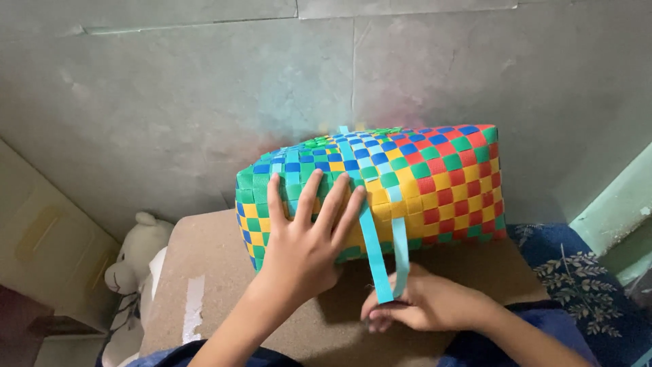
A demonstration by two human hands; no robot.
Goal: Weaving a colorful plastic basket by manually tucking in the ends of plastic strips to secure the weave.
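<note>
While left hand (305, 248) lay flat, open on woven basket (370, 190), right hand (424, 306) seemingly pinched 2 light-blue strips (384, 255); best kept taut.

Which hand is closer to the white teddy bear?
Left. The left hand presses on the woven basket, right of the teddy bear; the right hand lies farther right.

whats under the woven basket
The woven basket lies on a brown padded surface. The left hand is pressed flat on its side; the right hand holds the light blue strips below it. The surface directly beneath is hidden.
</note>
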